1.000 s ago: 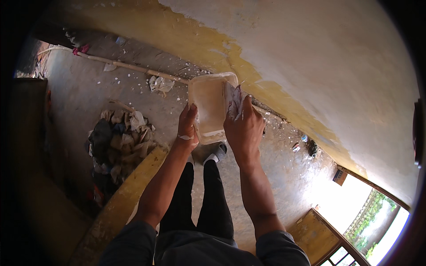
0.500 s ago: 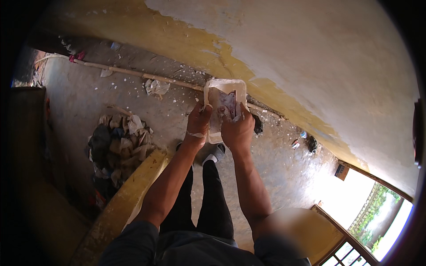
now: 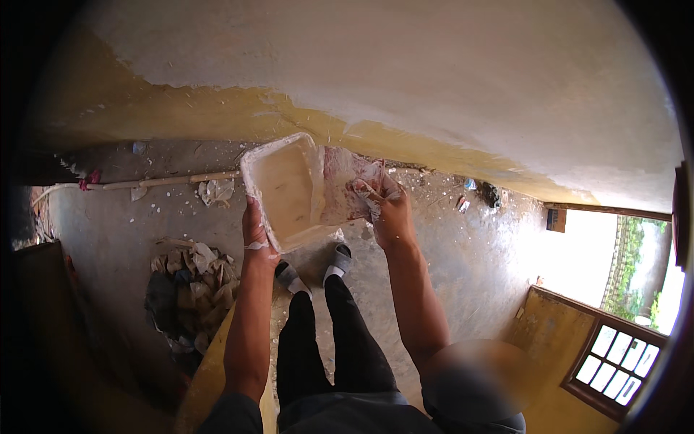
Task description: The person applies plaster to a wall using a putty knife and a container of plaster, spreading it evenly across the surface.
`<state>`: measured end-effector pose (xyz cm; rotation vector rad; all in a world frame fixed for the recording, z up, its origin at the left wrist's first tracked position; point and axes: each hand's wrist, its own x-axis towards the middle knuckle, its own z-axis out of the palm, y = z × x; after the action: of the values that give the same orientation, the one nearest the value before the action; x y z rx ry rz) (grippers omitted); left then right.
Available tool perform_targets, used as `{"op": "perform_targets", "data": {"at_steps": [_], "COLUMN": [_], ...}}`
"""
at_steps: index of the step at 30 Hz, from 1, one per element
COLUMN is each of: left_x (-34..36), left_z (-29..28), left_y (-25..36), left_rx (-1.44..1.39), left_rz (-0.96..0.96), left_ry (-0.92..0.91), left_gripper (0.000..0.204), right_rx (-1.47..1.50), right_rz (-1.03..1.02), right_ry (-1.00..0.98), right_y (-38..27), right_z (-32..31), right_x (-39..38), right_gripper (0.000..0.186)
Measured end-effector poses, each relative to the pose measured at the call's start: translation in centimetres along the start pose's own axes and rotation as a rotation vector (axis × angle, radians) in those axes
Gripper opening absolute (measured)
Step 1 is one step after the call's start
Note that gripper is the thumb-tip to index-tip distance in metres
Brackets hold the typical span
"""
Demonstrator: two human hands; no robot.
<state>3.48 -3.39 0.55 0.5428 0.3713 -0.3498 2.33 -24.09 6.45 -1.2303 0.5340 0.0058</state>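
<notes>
My left hand (image 3: 258, 230) grips the lower left side of a shallow, off-white rectangular tray (image 3: 279, 142), tilted with its inside facing me. Its inside is smeared with beige, plaster-like residue. In my right hand (image 3: 392, 215) is a wide putty knife (image 3: 338, 186), its blade coated with whitish and reddish-brown smears. The blade lies against the tray's right edge. Pale residue covers the fingers of my right hand.
Ahead rises a wall (image 3: 405, 65), coated pale above a rough yellow band. A long pole (image 3: 173, 179) lies along its foot. Crumpled sacks or rags (image 3: 199, 282) are heaped at left beside a low yellow wall. White specks and scraps dot the concrete floor. Bright doorway at right.
The tray has moved left with my left hand and turned. The putty knife, earlier over the tray, has swung to its right edge with my right hand. The view has shifted.
</notes>
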Motion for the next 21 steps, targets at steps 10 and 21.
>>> {"op": "perform_targets", "data": {"at_steps": [10,21], "left_x": [-0.2,1.8], "left_z": [0.8,2.8], "left_y": [-3.7,-4.2], "left_rx": [0.054,0.055], "left_rz": [-0.055,-0.056], "left_ry": [0.01,0.012], "left_gripper": [0.066,0.071], "right_rx": [0.195,0.636], "right_rz": [0.127,-0.068], "right_ry": [0.053,0.008], "right_y": [-1.2,-1.1], "right_z": [-3.2,-8.2], "right_x": [-2.4,2.3], "right_gripper": [0.021,0.029]}}
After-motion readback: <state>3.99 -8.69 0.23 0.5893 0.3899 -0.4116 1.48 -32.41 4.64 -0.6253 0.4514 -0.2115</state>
